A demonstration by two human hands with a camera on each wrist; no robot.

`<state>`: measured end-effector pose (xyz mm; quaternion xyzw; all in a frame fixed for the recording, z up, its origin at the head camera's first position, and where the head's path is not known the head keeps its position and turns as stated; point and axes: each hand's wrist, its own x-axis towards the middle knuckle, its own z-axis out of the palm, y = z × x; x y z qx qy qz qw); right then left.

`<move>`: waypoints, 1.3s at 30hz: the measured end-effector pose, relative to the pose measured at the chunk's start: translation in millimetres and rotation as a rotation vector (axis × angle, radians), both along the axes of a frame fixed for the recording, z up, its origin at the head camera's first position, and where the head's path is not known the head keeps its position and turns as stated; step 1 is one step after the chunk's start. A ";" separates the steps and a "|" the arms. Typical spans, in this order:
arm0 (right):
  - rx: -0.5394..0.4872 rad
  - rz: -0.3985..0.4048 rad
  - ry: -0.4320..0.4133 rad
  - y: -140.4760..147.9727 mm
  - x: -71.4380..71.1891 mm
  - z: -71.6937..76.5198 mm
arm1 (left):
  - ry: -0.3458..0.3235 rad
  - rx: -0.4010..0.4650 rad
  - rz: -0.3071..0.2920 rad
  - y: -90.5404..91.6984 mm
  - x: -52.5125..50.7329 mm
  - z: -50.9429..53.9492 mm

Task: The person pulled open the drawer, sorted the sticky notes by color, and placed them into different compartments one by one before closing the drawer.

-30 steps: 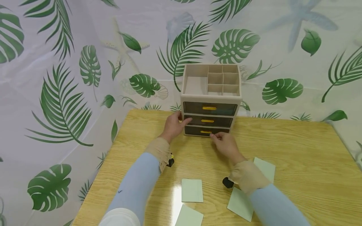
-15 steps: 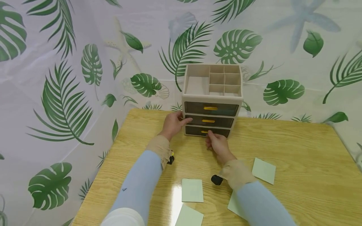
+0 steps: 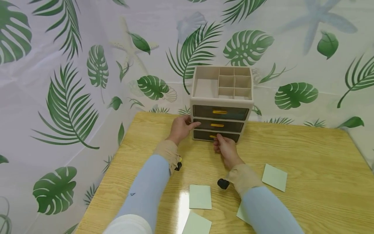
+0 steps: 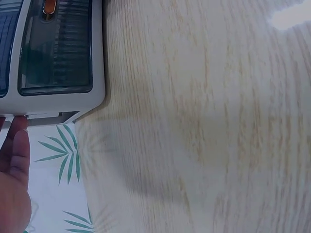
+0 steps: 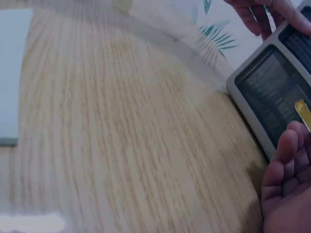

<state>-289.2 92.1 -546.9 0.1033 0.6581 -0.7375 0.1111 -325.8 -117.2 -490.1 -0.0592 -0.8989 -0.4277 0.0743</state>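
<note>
A cream desktop drawer organizer stands at the back of the table, with dark drawer fronts and yellow handles. My left hand grips its left side, thumb over the front edge near the middle drawer, other fingers along the side wall. Down at the bottom drawer, my right hand has thumb and fingers at the yellow drawer handle, which is partly covered. In the right wrist view, curled fingers lie by that handle. All the drawers look pushed in.
Several pale green square pads lie on the wooden table, among them one pad in front and another pad beyond my right forearm. A leaf-patterned cloth hangs close behind the organizer.
My right hand has shifted left along the bottom drawer, from the handle's right end onto the handle. My left hand keeps its place on the organizer; the drawers look unchanged.
</note>
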 end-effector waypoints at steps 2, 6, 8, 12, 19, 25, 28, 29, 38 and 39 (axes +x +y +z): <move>-0.016 0.006 0.007 0.6 -0.7 -1.6 | 0.008 -0.003 0.011 0.6 0.2 -1.0; -0.030 -0.001 0.024 0.6 -1.8 -4.7 | 0.014 0.001 0.024 0.9 0.5 -1.7; -0.038 -0.009 0.028 0.4 -1.9 -5.7 | 0.009 0.002 0.028 1.4 0.9 -1.1; -0.052 -0.022 0.029 1.2 -0.3 -7.8 | -0.008 -0.001 0.037 2.7 2.4 -0.5; -0.046 -0.018 0.033 4.6 2.2 -9.7 | -0.008 0.007 0.043 3.8 1.0 -1.9; -0.045 -0.010 0.044 5.1 3.4 -9.0 | -0.003 0.012 0.048 3.1 1.2 -2.1; -0.030 -0.002 0.047 5.5 3.6 -8.4 | -0.004 0.015 0.053 2.7 1.7 -0.6; -0.020 0.000 0.049 5.6 3.8 -8.2 | -0.004 0.015 0.052 2.7 1.9 -0.1; 0.005 -0.017 0.037 6.2 5.8 -7.5 | -0.027 0.014 0.050 4.2 3.8 1.7; 0.005 -0.020 0.037 6.1 6.1 -7.5 | -0.031 0.015 0.051 4.3 4.2 2.0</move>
